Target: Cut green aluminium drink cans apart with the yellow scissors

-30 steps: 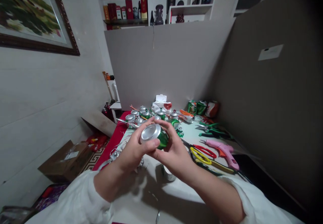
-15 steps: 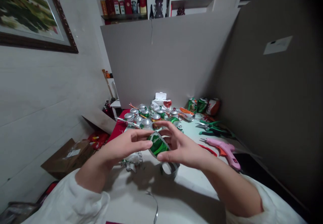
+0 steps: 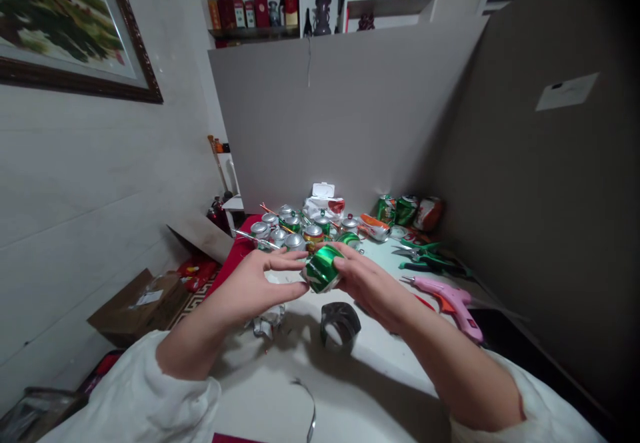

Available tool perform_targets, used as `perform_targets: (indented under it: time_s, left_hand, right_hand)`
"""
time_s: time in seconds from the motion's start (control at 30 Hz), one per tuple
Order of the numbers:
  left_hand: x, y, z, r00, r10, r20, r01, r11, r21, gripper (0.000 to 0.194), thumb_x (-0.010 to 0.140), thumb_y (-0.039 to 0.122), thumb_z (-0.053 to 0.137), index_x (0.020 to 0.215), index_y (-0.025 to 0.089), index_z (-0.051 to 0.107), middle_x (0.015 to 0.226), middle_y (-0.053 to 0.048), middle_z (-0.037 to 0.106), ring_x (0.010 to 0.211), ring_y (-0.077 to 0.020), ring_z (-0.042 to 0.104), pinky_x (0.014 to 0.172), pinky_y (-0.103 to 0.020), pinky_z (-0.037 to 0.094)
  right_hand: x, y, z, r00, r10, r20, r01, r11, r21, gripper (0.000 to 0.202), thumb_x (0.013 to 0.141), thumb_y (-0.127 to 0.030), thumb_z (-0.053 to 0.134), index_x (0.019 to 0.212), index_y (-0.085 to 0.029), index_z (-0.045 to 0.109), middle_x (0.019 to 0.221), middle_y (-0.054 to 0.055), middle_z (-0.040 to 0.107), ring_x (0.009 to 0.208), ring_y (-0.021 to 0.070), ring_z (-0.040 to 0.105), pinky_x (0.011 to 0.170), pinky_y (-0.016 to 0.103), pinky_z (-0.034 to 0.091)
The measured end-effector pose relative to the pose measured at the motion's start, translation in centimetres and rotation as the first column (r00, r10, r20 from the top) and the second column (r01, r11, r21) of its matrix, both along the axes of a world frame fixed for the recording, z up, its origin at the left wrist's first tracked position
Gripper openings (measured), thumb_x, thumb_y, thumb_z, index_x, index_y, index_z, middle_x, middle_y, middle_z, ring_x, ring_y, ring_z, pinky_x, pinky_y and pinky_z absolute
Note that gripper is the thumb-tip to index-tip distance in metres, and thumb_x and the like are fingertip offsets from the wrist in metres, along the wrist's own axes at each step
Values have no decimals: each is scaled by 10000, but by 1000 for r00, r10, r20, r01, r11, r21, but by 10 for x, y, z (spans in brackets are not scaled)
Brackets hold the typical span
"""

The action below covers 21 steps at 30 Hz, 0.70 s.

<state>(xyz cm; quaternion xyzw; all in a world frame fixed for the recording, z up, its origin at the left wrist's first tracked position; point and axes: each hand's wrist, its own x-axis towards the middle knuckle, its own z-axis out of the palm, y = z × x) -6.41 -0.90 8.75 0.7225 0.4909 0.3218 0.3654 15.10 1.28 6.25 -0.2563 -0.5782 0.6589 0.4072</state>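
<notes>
A shiny green cut piece of drink can is held above the white table, between my two hands. My right hand grips its right side, the thumb lying over the green face. At its left edge, my left hand holds it between fingertips and thumb, the fingers fairly straight. Below the piece, a dark grey ring-shaped band stands on the table. Crumpled silver metal scraps lie under my left hand. A thin curled metal strip is nearer to me.
Several small can-made pots crowd the back, beside a wipes pack. Crushed cans stand at the back right. Green-handled scissors and a pink glue gun lie to the right. Grey boards wall the table.
The green piece has turned so its shiny outside faces up, and moved slightly up and right. My right thumb now lies over it. The grey band is more visible.
</notes>
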Motion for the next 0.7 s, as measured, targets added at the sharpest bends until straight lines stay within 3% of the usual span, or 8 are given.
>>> perform_targets:
  time_s: [0.07, 0.2, 0.33, 0.43, 0.53, 0.63, 0.7]
  left_hand:
    - [4, -2, -2, 996, 91, 6, -92, 993, 79, 310, 721, 335, 760, 1024, 271, 786, 1353, -52, 626, 1449, -333, 323, 1196, -534, 230]
    - [11, -5, -3, 975, 216, 54, -222, 950, 220, 266, 698, 295, 741, 954, 259, 804, 1323, -46, 646, 1458, -333, 302, 1190, -543, 255]
    - [16, -10, -1, 966, 251, 59, -256, 906, 338, 262, 696, 285, 733, 947, 258, 804, 1324, -35, 643, 1461, -326, 299, 1179, -546, 288]
    - [16, -10, 0, 968, 244, 65, -251, 903, 349, 178, 712, 290, 724, 863, 251, 811, 1297, -36, 661, 1458, -327, 305, 1180, -552, 284]
    - [14, -7, -2, 974, 204, 98, -224, 929, 294, 107, 711, 290, 741, 787, 246, 803, 1256, -50, 686, 1429, -315, 370, 1183, -540, 284]
    - [12, -1, -6, 980, 129, 150, -160, 962, 222, 89, 679, 283, 780, 743, 223, 791, 1218, -97, 703, 1387, -312, 438, 1160, -520, 331]
    - [11, 2, -8, 985, 83, 150, -113, 973, 203, 82, 661, 270, 797, 716, 210, 785, 1210, -120, 705, 1379, -317, 449, 1155, -506, 342]
  right_hand:
    - [-3, 1, -3, 998, -19, -62, 18, 1000, -19, 386, 880, -437, 601, 1196, -221, 544, 1165, 86, 595, 1008, 208, 581, 896, 377, 472]
    - [-6, 0, -3, 990, -42, -132, 39, 999, -22, 411, 888, -416, 610, 1247, -231, 534, 1186, 89, 599, 981, 199, 591, 849, 360, 501]
    - [-7, 0, -2, 989, -45, -140, 44, 999, -12, 397, 896, -403, 602, 1250, -235, 536, 1174, 86, 615, 959, 194, 603, 817, 352, 524]
    - [-7, -1, -2, 991, -96, -90, 97, 995, 9, 448, 929, -434, 554, 1333, -265, 459, 1210, 84, 595, 951, 190, 609, 822, 373, 543]
    - [-7, -4, -2, 993, -115, -22, 117, 977, 178, 480, 968, -480, 482, 1402, -317, 359, 1269, 82, 543, 994, 192, 605, 869, 415, 547]
    - [-6, -6, -5, 996, -65, 65, 34, 915, 402, 597, 910, -395, 622, 1422, -354, 318, 1422, 86, 441, 1178, 228, 551, 986, 451, 504]
    - [-5, -5, -8, 987, -96, 131, 17, 863, 504, 693, 849, -294, 705, 1427, -357, 327, 1473, 85, 399, 1272, 250, 495, 1047, 462, 463]
